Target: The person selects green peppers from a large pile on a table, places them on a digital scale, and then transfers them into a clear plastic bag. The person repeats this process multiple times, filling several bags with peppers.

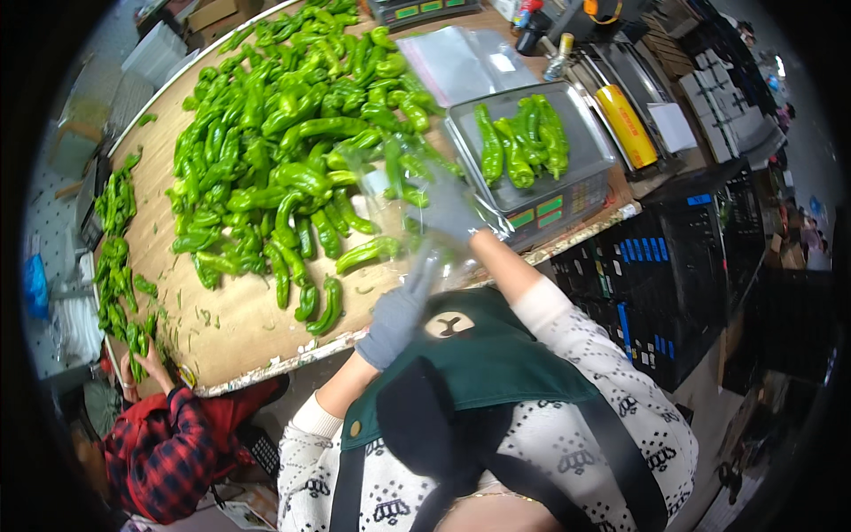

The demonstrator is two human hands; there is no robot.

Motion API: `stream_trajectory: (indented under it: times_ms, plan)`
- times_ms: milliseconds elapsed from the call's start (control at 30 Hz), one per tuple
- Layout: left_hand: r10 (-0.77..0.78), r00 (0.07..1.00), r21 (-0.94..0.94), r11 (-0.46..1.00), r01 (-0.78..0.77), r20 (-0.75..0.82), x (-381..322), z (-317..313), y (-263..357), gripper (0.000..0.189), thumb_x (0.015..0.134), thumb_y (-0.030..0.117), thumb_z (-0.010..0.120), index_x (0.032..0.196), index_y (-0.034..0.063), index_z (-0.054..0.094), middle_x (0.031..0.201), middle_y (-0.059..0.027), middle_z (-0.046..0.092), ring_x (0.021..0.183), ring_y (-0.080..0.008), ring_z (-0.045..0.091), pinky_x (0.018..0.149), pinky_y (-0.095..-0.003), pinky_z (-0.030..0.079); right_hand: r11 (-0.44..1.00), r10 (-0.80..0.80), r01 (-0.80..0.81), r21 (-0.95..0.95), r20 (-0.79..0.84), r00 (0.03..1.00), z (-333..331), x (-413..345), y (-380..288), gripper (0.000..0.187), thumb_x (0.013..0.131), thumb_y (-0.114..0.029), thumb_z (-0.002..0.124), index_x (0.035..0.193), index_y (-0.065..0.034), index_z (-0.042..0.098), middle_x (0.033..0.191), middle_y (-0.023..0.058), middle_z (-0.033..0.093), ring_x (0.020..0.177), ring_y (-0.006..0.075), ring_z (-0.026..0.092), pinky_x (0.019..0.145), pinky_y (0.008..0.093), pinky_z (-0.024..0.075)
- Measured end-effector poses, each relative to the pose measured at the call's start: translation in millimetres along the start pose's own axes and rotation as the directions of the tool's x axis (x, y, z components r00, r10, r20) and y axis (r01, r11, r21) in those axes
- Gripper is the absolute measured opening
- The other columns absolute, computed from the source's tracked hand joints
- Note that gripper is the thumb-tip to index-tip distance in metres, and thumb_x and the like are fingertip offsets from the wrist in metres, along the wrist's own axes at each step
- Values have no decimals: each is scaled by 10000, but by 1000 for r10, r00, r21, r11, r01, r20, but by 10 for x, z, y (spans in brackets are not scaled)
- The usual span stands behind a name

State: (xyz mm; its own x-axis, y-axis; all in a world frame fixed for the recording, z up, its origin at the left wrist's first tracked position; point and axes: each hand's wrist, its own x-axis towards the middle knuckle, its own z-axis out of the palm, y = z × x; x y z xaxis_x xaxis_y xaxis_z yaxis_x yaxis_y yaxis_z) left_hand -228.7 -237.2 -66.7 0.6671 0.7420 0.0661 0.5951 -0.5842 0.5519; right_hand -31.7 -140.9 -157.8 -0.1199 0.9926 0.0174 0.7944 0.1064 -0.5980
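My left hand (pixel 399 316), in a grey glove, is at the table's front edge against the lower part of a clear plastic bag (pixel 382 199). Inside or behind the bag's film is my right hand (pixel 445 199), also gloved, with its fingers spread; the film blurs the view, so its exact place is unclear. A large heap of green peppers (pixel 266 146) lies left of the bag. To the right, several green peppers (pixel 522 139) rest on the metal pan of a digital scale (pixel 585 110).
A stack of flat plastic bags (pixel 459 60) lies behind the scale. A wrapping machine with a yellow roll (pixel 625 126) stands at right, above black crates (pixel 638 286). Another person (pixel 166 445) handles peppers at the table's left end. A second scale (pixel 425 10) is at the back.
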Motion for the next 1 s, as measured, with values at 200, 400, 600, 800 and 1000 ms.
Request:
stream_trajectory:
  times_ms: [200,400,600,800,1000]
  plan:
    - [-165,984,-259,955,141,-73,54,146,-108,892,699,-74,516,1529,127,257,1573,-122,268,654,-315,628,548,-344,507,983,-169,163,84,74,983,-191,-200,-99,560,848,-407,658,1277,-54,585,1364,227,501,1250,337,507,1053,400,391]
    - [-318,941,-366,894,258,-114,122,75,-19,879,684,-85,502,1517,108,295,1561,-141,299,690,-273,656,570,-310,515,963,117,-219,-158,-487,866,-1334,-291,234,562,853,-320,688,1330,-77,516,1287,155,542,1189,317,496,1029,455,374]
    - [-253,964,-330,920,212,-83,310,62,79,870,693,-87,497,1516,117,303,1563,-135,300,725,-276,664,583,-307,517,959,263,-280,29,-449,854,-1523,83,883,628,796,-232,736,1347,-55,491,1183,166,555,1067,303,551,913,405,456]
    - [-353,928,-369,884,288,-121,322,77,91,878,696,-101,472,1523,137,297,1557,-129,318,707,-258,648,584,-297,501,-270,686,302,914,-38,727,-2004,-205,1974,327,985,-186,488,1273,-39,541,1149,156,599,1073,294,578,873,393,520]
    - [-357,924,-376,882,284,-138,370,109,89,860,712,-109,450,1522,139,301,1560,-134,313,761,-248,650,597,-297,489,571,635,-215,793,-259,728,-1947,-77,2628,474,928,-265,551,1348,-52,493,1273,220,540,1101,335,570,930,380,484]
